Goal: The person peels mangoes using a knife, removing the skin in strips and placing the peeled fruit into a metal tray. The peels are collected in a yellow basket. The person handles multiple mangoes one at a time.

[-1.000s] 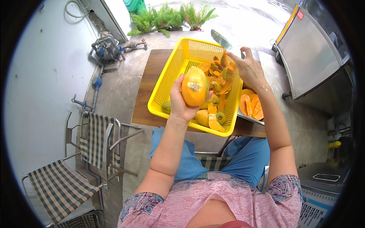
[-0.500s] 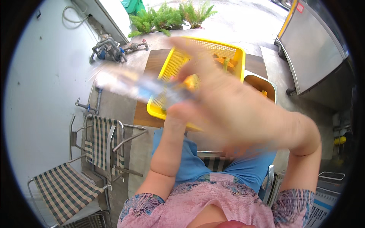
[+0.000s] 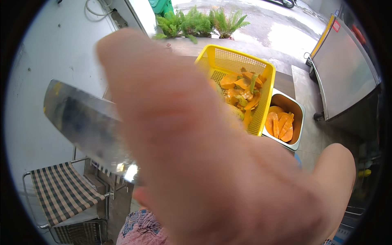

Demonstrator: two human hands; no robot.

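Very close in front, my right hand (image 3: pixel 196 134) fills the middle of the view, blurred, its thumb or a finger pointing up and left. It is closed on a knife (image 3: pixel 85 124) whose broad shiny blade sticks out to the left, with small yellow bits near its end. The handle is hidden in the hand. My left hand cannot be seen. Beyond my right hand stands a yellow perforated plastic basket (image 3: pixel 267 94) with several strips of orange peel (image 3: pixel 243 87) and greenish-yellow pieces. Right of it, a metal pan (image 3: pixel 301 122) holds several peeled orange pieces (image 3: pixel 281 124).
A folding chair with a checked fabric seat (image 3: pixel 67 192) stands by the white wall (image 3: pixel 53 53) at the left. Green ferns (image 3: pixel 198 22) line the far edge. A metal cabinet on wheels (image 3: pixel 345 69) is at the right.
My right hand has come up much closer, with the knife, and now covers most of the basket. My left forearm has gone from sight. The view has shifted, showing more of the pan.
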